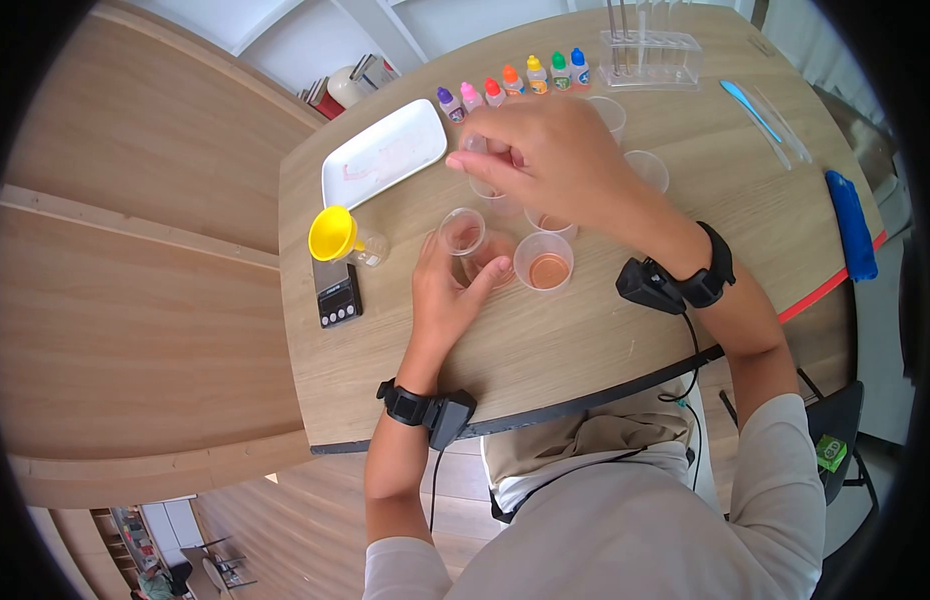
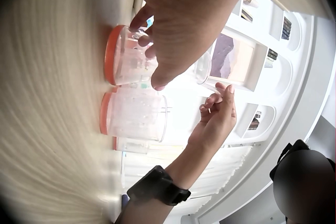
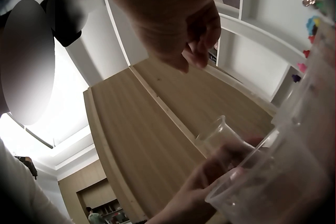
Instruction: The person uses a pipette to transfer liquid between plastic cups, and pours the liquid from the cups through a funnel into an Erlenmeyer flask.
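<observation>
My left hand point(image 1: 443, 300) stands on the table around a clear plastic cup point(image 1: 501, 243), thumb at the near side and fingers at the far left. Above that hand rises a smaller clear rim point(image 1: 463, 230), also seen as a clear tube-like vessel point(image 3: 218, 136) in the right wrist view. Higher up, my right hand point(image 1: 560, 150) hangs over the cups with curled fingers and thumb and index together. In the left wrist view, a thin clear stick point(image 2: 211, 87) shows at its fingertips, pointing toward the rim. Beside the left hand stands a cup with orange-brown liquid point(image 1: 548, 270).
More clear cups point(image 1: 645, 172) stand behind. At the back are colour dropper bottles point(image 1: 535, 75) and a test tube rack point(image 1: 650, 62). Leftward lie a white tray point(image 1: 385, 155), a yellow funnel point(image 1: 333, 234) and a scale point(image 1: 337, 302). Rightward are sticks point(image 1: 775, 125) and a blue roll point(image 1: 851, 225).
</observation>
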